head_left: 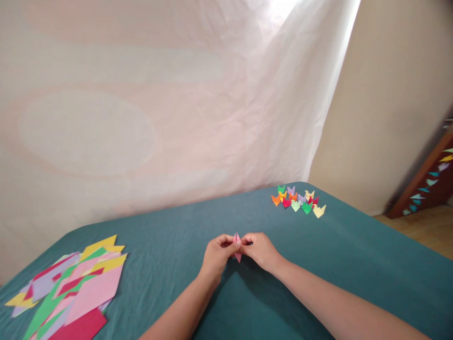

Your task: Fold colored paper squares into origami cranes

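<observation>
Between my two hands, just above the green cloth, is a small pink folded paper (238,257) with narrow points sticking up and one pointing down. My left hand (218,252) pinches it from the left, thumb across its front. From the right, my right hand (260,249) grips its edge between thumb and fingertips. The fingers cover the middle of the paper, so its inner folds are hidden.
A spread pile of coloured paper sheets (95,288) lies at the left on the green tablecloth (170,236). Several folded paper birds (296,205) stand grouped at the back right. Behind hangs a pale curtain (198,118). More paper shapes hang at a dark wooden panel (430,189).
</observation>
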A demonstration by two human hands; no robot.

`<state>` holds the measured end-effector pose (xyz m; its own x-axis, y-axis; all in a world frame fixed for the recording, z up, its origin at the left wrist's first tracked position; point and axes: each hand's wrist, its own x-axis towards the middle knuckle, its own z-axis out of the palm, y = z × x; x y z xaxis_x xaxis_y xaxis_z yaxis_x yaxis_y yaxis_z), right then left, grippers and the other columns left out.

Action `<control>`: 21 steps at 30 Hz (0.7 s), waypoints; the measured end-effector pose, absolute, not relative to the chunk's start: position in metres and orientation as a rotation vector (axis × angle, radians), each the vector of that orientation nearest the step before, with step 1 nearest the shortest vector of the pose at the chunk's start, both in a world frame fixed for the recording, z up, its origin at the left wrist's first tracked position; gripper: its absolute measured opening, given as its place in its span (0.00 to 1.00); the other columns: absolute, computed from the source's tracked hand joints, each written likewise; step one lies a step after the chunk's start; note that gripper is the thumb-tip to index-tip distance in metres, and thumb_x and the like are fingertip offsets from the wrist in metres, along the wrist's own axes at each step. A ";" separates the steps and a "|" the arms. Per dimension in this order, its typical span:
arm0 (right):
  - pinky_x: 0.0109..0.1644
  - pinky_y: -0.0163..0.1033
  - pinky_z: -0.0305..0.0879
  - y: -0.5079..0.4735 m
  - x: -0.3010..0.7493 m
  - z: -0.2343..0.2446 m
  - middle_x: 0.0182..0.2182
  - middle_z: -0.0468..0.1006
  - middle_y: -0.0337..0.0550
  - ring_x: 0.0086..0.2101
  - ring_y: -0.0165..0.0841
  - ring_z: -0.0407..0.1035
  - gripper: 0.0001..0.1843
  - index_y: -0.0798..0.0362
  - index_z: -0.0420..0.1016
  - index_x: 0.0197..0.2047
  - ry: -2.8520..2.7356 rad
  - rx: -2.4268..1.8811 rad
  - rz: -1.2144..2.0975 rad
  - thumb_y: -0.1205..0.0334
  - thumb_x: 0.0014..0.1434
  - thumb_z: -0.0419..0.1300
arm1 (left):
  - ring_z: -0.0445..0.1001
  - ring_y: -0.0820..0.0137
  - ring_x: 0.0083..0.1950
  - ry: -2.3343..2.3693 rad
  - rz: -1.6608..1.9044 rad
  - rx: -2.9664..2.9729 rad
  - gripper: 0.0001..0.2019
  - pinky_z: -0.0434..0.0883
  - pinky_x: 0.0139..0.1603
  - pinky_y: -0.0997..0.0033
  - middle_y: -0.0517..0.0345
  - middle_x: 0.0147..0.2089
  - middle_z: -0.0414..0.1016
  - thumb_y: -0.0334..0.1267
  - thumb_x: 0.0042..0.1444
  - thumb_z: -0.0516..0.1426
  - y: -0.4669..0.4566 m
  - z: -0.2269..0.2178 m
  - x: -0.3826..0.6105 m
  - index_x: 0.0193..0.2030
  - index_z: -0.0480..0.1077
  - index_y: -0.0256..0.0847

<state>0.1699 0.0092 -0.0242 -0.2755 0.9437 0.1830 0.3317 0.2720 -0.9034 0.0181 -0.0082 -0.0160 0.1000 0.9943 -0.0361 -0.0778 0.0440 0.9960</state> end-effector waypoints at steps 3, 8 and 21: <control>0.25 0.29 0.52 0.011 0.170 -0.028 0.17 0.69 0.35 0.21 0.25 0.57 0.14 0.59 0.77 0.22 -1.784 -1.170 1.021 0.56 0.49 0.62 | 0.71 0.72 0.26 1.039 1.105 1.102 0.15 0.68 0.32 0.73 0.54 0.26 0.75 0.46 0.43 0.66 -0.006 -0.017 0.015 0.28 0.75 0.34; 0.24 0.29 0.50 0.012 0.170 -0.028 0.16 0.66 0.33 0.20 0.24 0.55 0.13 0.59 0.76 0.21 -1.787 -1.183 1.020 0.57 0.48 0.63 | 0.71 0.72 0.27 1.048 1.118 1.117 0.15 0.69 0.34 0.72 0.53 0.26 0.76 0.46 0.44 0.65 -0.005 -0.016 0.014 0.28 0.75 0.34; 0.26 0.30 0.51 0.004 0.169 -0.019 0.16 0.69 0.34 0.21 0.26 0.59 0.11 0.57 0.76 0.20 -1.795 -1.172 0.920 0.61 0.49 0.62 | 0.72 0.71 0.27 1.063 1.103 1.170 0.16 0.69 0.34 0.71 0.52 0.27 0.76 0.48 0.47 0.63 -0.005 -0.021 0.015 0.29 0.75 0.33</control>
